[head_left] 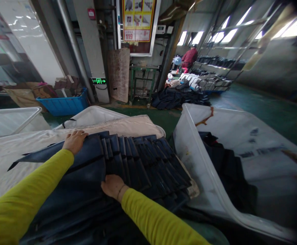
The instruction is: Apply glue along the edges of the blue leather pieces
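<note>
A dark navy fabric piece (89, 149) lies on top of a spread of similar folded pieces, with a narrow strap or tie end sticking out to the left. Along its far edge, my left hand (75, 142) is closed with the fingers bent over the cloth. My right hand (113, 186) pinches the piece's near right corner, its thumb hidden in part. To the right, overlapping rows of folded navy pieces (143, 160) sit with their edges upward. Beneath them lies a cream cloth (138, 124), draped over a white bin (93, 110).
At the right stands a large white bin (201, 160) with dark folded pieces (230, 170) inside. A blue crate (64, 104) of scraps is at the back left. Dark bundles (179, 97) lie on the floor beyond. A person in a red top (190, 56) is far off.
</note>
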A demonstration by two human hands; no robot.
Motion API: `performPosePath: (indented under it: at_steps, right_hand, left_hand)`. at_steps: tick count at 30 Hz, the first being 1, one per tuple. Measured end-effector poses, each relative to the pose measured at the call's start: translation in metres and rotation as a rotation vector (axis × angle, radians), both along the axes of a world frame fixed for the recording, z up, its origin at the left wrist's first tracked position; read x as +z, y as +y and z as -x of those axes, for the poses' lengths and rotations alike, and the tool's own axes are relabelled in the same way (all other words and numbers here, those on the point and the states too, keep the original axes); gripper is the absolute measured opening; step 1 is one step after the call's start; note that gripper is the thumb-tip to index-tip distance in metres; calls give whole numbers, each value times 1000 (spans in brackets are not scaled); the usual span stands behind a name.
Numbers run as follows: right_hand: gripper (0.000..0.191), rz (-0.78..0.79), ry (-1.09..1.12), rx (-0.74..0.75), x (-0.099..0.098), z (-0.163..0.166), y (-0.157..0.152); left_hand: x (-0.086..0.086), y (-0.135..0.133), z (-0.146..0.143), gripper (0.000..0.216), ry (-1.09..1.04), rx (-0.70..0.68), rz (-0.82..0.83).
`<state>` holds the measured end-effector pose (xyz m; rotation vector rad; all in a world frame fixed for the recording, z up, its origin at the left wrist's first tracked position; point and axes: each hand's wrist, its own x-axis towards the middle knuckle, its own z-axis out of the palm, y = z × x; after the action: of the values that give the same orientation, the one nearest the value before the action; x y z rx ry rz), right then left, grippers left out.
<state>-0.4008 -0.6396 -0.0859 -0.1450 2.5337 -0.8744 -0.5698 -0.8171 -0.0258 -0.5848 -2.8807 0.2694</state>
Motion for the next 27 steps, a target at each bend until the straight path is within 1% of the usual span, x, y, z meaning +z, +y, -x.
performPosePath:
  at_steps: [2,3,5,6,8,9,11,12,13,14,17,18,19,20,21,22,24,27]
  right_hand:
    - [37,-61,15,27,4,-1,-1]
    - [35,-84,25,40,6,-2,-2]
    - [32,-123,48,63,7,-4,-3]
    - [30,-141,60,72,7,-5,-4]
    - [29,-177,78,81,6,-6,-2]
    - [30,-193,84,84,7,-5,1]
    - [34,-211,100,91,17,-2,15]
    - [37,-200,145,79,29,0,27]
    - [40,-181,207,60,44,3,42]
    - [39,-126,343,1,64,7,59]
    - [31,87,848,-254,130,18,113]
    - [29,161,969,-301,147,20,127]
    - [27,215,1055,-329,159,22,137]
    - [26,244,1090,-314,164,22,143]
    - [24,254,1086,-273,161,22,146]
    - [23,244,1047,-218,153,21,145]
    - [22,195,908,-118,122,17,136]
    - [23,117,693,-74,68,10,120]
  left_hand:
    - [-15,17,-19,45,80,-4,-84]
    - [-24,27,-30,47,62,-20,-129]
    - [-45,44,-52,49,-86,-41,-208]
    - [-56,51,-62,50,-155,-26,-247]
    - [-73,59,-76,52,-228,13,-311]
    - [-80,61,-80,52,-236,28,-333]
    - [-86,61,-83,53,-246,31,-358]
    - [-86,60,-83,53,-260,28,-362]
    - [-86,58,-82,54,-276,24,-360]
    - [-84,57,-81,54,-291,19,-358]
    - [-78,55,-78,55,-330,13,-343]
    - [-76,54,-78,55,-345,13,-336]
    - [-74,54,-77,55,-362,12,-329]
    - [-72,54,-77,55,-381,7,-321]
    - [-70,54,-77,55,-399,2,-312]
    - [-68,54,-77,56,-415,0,-302]
    - [-65,53,-78,56,-439,-1,-276]
    - [-59,53,-78,55,-456,-12,-232]
